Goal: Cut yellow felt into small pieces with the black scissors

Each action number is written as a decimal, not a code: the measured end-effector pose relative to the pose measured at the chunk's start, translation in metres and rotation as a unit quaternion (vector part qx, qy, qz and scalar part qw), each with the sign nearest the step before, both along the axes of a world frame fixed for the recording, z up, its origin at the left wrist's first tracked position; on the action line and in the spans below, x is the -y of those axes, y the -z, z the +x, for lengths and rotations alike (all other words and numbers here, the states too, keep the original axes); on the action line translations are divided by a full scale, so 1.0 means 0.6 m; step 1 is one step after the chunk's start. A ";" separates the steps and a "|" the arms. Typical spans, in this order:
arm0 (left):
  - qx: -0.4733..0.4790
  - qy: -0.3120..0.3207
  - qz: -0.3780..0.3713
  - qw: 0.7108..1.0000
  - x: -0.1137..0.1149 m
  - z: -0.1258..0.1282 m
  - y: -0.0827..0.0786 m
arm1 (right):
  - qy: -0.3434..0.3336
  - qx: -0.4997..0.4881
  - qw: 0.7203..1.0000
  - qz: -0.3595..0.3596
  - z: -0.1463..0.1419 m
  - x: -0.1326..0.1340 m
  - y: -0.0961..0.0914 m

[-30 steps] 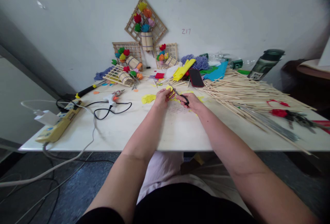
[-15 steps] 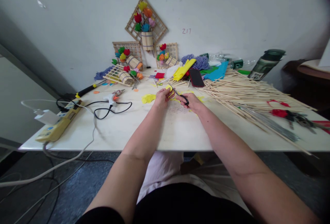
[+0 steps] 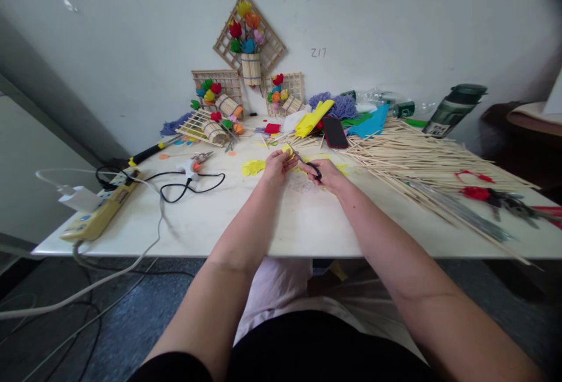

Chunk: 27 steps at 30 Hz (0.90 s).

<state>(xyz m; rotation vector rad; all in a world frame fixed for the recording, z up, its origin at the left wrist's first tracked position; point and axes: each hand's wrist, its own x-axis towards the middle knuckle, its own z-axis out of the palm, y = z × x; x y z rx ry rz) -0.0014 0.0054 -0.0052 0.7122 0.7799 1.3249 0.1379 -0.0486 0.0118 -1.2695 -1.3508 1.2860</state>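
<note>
Between the fingertips of my left hand (image 3: 280,166) is a small piece of yellow paper (image 3: 287,150). My right hand (image 3: 327,174) grips black-handled scissors (image 3: 313,169), whose blades point up and left and meet the paper's right side. Whether the blades are apart is too small to tell. Left of my hands lies a little heap of yellow cut pieces (image 3: 253,167). More yellow scraps (image 3: 343,168) are scattered behind and beside my right hand.
A glue gun (image 3: 189,166) with a black cord and a power strip (image 3: 103,206) sit at the left. Many thin wooden sticks (image 3: 421,156) cover the right side. A phone (image 3: 335,132), yellow sheet (image 3: 314,118) and flower-decorated stick frames (image 3: 219,92) are at the back; a bottle (image 3: 454,111) stands far right.
Almost nothing differs. Both hands stay in place with the paper and the scissors; the whole view has shifted very slightly.
</note>
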 end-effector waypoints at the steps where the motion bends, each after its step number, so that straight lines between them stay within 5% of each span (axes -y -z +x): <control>1: -0.002 0.005 0.001 1.000 0.000 0.000 0.000 | 0.001 0.002 1.000 0.003 0.001 -0.002 0.002; 27: 0.003 0.021 0.020 1.000 0.001 0.005 0.002 | -0.017 -0.016 0.999 -0.036 0.014 -0.020 0.027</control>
